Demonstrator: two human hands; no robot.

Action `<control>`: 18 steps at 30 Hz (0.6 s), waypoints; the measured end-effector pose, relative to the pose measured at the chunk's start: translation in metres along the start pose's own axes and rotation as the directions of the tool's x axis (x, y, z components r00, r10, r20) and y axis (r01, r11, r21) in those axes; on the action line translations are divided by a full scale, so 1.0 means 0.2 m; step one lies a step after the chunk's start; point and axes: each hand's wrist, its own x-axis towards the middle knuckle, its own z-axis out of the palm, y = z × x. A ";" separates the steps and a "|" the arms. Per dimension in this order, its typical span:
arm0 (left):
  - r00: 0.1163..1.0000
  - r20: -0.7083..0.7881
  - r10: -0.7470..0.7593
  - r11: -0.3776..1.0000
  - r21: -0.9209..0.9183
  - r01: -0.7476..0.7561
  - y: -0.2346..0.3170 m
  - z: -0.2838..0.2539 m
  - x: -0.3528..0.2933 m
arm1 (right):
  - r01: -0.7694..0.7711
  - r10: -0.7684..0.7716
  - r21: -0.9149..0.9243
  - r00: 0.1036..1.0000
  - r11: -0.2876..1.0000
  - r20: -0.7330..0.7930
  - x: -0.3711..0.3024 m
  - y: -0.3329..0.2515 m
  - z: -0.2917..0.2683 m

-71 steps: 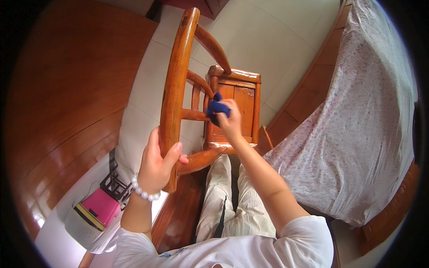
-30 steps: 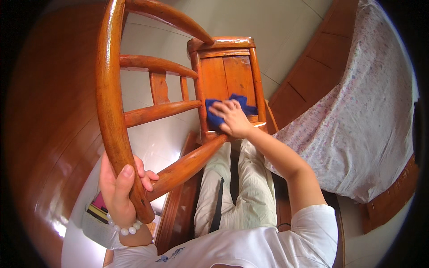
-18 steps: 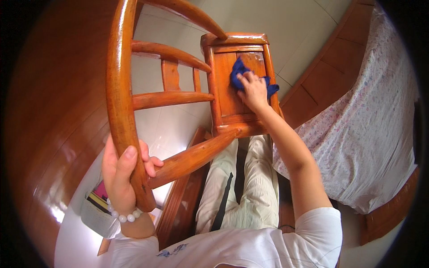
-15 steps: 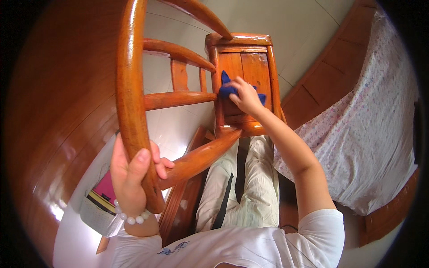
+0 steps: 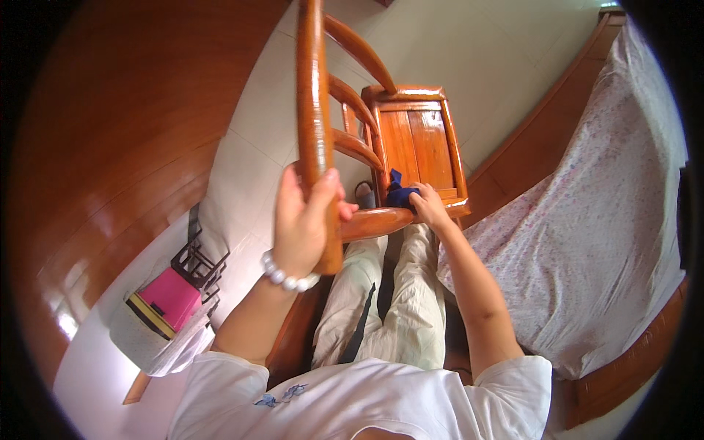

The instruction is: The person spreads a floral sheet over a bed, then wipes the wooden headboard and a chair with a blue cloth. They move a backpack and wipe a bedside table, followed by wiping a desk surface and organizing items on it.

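Observation:
A glossy wooden chair (image 5: 429,143) is tipped in front of my legs, its panelled seat facing me and its curved back rails to the left. My left hand (image 5: 312,209), a white bead bracelet at its wrist, is closed around the thick outer post (image 5: 314,103) of the chair back. At the near left corner of the seat, my right hand (image 5: 429,204) grips a dark blue cloth (image 5: 400,192) against the wood, close to the lower curved rail (image 5: 378,224). Part of the cloth hides under the fingers.
On the right, a pale flowered sheet (image 5: 579,249) drapes over wooden furniture (image 5: 543,132). A large brown wooden surface (image 5: 132,110) fills the left side. Lower left are a pink box-like thing (image 5: 170,299) and a dark rack (image 5: 199,260). Light floor tiles (image 5: 491,59) lie beyond the chair.
The chair has swung rightward, away from the left side, with my left hand on its post. My right hand and the cloth have moved from mid-seat to the near left corner.

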 end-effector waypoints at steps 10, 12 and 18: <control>0.900 0.041 0.433 0.711 0.599 -0.369 -0.33 0.34 -0.05 | 0.086 0.273 0.845 0.925 0.528 -0.265 -0.53 -0.89 -0.19; 0.899 0.098 0.428 0.641 0.668 -0.378 -0.23 0.45 -0.12 | 0.115 0.531 0.965 0.816 0.236 -0.228 -0.60 -0.90 -0.36; 0.974 0.210 0.090 0.731 0.650 -0.207 0.10 0.58 -0.07 | 0.216 0.213 0.813 0.900 0.540 -0.381 -0.50 -1.10 -0.70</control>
